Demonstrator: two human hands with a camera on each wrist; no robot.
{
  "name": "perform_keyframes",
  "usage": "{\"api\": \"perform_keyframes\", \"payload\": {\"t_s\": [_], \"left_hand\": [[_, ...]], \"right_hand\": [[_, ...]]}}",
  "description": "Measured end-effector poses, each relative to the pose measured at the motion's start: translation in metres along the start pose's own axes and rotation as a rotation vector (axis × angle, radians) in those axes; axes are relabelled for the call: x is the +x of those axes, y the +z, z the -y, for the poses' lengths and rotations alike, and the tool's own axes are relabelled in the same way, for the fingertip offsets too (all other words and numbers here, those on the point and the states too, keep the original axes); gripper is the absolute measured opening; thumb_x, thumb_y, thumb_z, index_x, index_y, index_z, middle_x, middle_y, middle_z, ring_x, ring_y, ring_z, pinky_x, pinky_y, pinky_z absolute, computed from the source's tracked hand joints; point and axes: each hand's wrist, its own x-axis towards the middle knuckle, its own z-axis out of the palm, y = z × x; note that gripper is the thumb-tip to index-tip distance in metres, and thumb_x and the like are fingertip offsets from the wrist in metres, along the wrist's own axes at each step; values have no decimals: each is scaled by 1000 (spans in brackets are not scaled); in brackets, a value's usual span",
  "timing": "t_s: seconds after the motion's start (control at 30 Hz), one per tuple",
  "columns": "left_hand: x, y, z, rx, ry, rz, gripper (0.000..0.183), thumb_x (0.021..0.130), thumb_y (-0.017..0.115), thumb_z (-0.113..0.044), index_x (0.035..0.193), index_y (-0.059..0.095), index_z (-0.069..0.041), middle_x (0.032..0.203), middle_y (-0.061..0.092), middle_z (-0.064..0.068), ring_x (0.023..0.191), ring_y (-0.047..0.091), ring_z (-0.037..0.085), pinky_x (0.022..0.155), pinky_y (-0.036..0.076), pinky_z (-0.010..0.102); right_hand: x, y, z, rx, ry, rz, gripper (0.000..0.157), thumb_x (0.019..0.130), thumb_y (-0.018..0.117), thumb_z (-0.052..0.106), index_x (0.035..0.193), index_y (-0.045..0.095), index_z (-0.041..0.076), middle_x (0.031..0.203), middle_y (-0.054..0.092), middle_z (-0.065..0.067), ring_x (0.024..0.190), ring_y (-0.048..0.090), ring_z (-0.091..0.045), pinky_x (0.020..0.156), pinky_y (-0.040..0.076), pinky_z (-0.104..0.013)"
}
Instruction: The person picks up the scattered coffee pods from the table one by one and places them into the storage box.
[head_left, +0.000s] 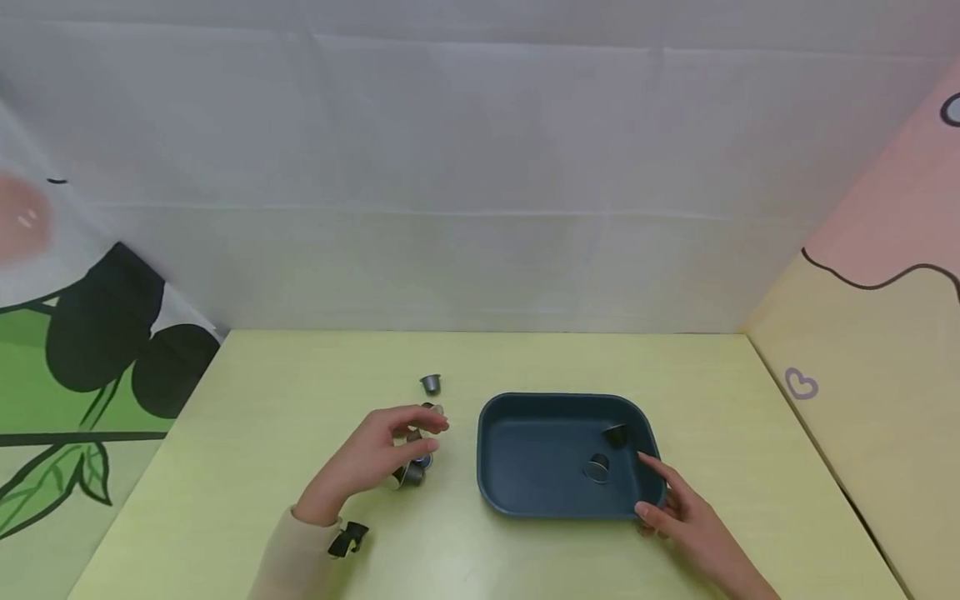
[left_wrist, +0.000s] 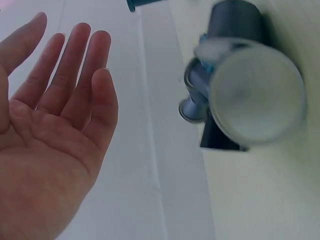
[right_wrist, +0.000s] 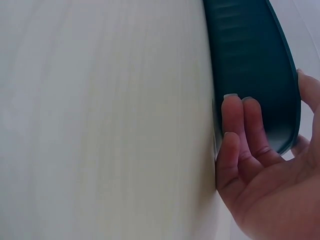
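My left hand (head_left: 371,450) hovers over a cluster of coffee capsules (head_left: 412,475), partly hiding them. Its fingers are loosely bent with nothing between them; the left wrist view shows a bare palm (left_wrist: 50,135) beside the capsules, one with a pale round lid (left_wrist: 257,95) nearest the camera. A single grey capsule (head_left: 431,384) stands behind the cluster. With my right hand (head_left: 690,521) I hold the dark blue tray (head_left: 532,467) at its near right corner, thumb and index at the rim, other fingers against the outer wall (right_wrist: 255,50). Inside lie a black capsule (head_left: 616,435) and a dark one (head_left: 597,468).
The pale yellow table (head_left: 300,375) has a white sheet (head_left: 480,267) hanging at its back. Printed panels stand at the left and right sides. A black strap piece (head_left: 348,539) sticks out at my left wrist.
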Motion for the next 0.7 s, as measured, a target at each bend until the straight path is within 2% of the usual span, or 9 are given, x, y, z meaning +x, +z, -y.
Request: {"api": "perform_keyframes", "payload": {"t_s": [0.17,0.27,0.43,0.7], "left_hand": [[-10,-8,11,51,-35,-23,27,94,72,-25,120,70,-16,116,70,1,106,64,26,89,51,37],[-15,-10,18,70,-55,-27,26,94,71,-20,119,69,-14,115,70,5,107,64,24,90,51,38],[-22,-13,30,95,-91,-38,25,93,72,-16,118,70,-14,115,70,-2,107,65,20,88,52,38],[-39,-14,49,82,-141,-42,33,90,75,-24,120,69,-12,117,69,1,107,65,24,86,54,32]], "right_hand": [[-1,1,1,6,-6,-3,67,98,67,21,154,32,16,80,65,-13,72,65,-23,66,50,-28],[-1,1,2,8,-4,0,67,98,66,20,154,31,15,80,65,-13,73,65,-24,66,50,-28],[-1,1,2,16,-8,1,66,98,66,20,154,32,15,80,65,-13,73,66,-24,67,51,-28],[-1,0,3,6,-9,1,67,97,67,20,154,32,15,80,65,-13,73,66,-24,66,51,-28]]}}
